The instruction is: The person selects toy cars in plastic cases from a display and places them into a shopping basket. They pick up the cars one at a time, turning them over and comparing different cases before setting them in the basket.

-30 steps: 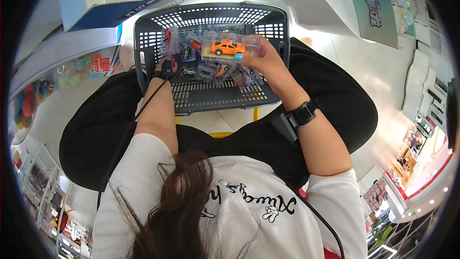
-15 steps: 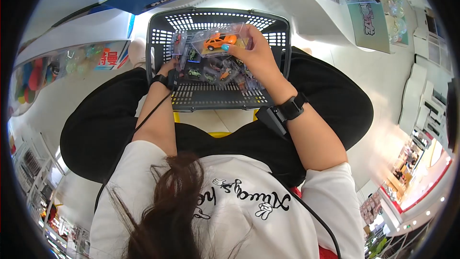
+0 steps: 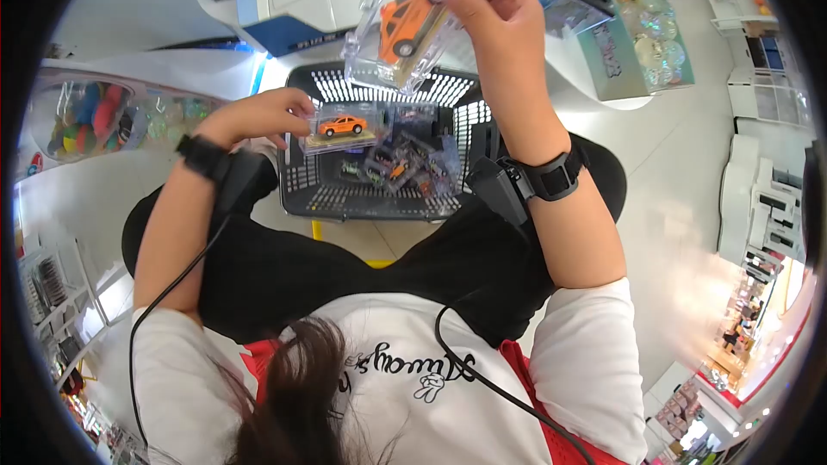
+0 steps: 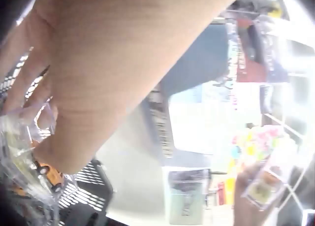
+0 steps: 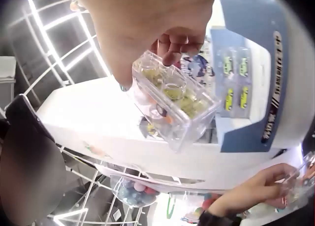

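High over the basket's far rim, my right hand pinches a clear plastic case with an orange toy car in it, thumb on the near side. The right wrist view shows this clear case held tilted from above. At the basket's left side my left hand grips the end of a second clear case with an orange toy car. That boxed car is partly hidden by the hand in the left wrist view. Below both lies the dark grey basket with several boxed toy cars.
Beyond the basket stands a white display with a blue panel, holding several boxed yellow-green cars. Bins of colourful balls are at the left. A green box of clear balls stands at the right. A black cable runs along each arm.
My right hand has raised the boxed orange car up and forward out of the basket. My left hand has come up from inside the basket, now with another boxed orange car.
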A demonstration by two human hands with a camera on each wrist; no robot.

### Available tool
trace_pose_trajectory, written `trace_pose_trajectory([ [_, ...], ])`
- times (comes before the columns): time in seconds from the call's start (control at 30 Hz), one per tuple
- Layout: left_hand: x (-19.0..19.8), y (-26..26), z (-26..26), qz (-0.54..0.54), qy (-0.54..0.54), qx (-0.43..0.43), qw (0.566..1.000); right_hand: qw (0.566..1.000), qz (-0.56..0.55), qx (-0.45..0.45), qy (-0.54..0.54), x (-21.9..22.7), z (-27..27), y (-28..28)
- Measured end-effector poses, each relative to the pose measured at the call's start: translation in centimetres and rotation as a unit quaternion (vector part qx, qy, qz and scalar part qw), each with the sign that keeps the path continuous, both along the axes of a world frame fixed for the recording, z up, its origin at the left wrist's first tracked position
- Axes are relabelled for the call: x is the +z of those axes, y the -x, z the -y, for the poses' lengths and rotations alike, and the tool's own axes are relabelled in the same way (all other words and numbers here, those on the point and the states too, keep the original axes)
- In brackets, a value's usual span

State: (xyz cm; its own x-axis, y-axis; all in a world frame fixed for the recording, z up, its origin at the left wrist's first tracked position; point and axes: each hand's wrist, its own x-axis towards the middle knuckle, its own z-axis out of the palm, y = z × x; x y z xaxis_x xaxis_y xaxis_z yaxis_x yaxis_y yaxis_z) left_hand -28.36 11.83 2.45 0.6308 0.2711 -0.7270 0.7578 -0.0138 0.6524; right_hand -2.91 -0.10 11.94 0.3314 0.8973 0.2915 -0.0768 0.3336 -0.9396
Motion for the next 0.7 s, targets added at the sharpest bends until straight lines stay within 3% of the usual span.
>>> trace_pose_trajectory([
  [0.17,12.9,-2.2,0.6,0.130,-0.026,0.168,0.977,0.990,-0.041,-0.133,-0.011,1.8,-0.2,-1.7],
  [0.23,13.7,-2.6,-0.3,0.243,0.038,0.196,0.949,0.985,-0.097,-0.135,0.036,0.6,-0.3,-2.7],
  [0.33,13.8,-4.8,-0.7,0.329,0.051,0.244,0.911,0.972,-0.228,-0.044,0.025,-0.2,0.1,-3.5],
  [0.43,14.6,-7.4,0.3,0.341,-0.060,0.245,0.906,0.957,-0.288,0.013,0.028,-0.2,0.0,-3.7],
  [0.47,14.3,-7.8,-0.2,0.351,-0.036,0.233,0.906,0.953,-0.301,0.026,0.026,0.4,0.1,-3.3],
  [0.57,15.0,-9.4,1.1,0.362,-0.097,0.229,0.899,0.937,-0.343,0.049,0.036,0.6,0.3,-3.0],
  [0.7,15.6,-9.9,2.5,0.386,-0.173,0.144,0.895,0.904,-0.415,0.094,0.037,1.4,0.7,-3.1],
])
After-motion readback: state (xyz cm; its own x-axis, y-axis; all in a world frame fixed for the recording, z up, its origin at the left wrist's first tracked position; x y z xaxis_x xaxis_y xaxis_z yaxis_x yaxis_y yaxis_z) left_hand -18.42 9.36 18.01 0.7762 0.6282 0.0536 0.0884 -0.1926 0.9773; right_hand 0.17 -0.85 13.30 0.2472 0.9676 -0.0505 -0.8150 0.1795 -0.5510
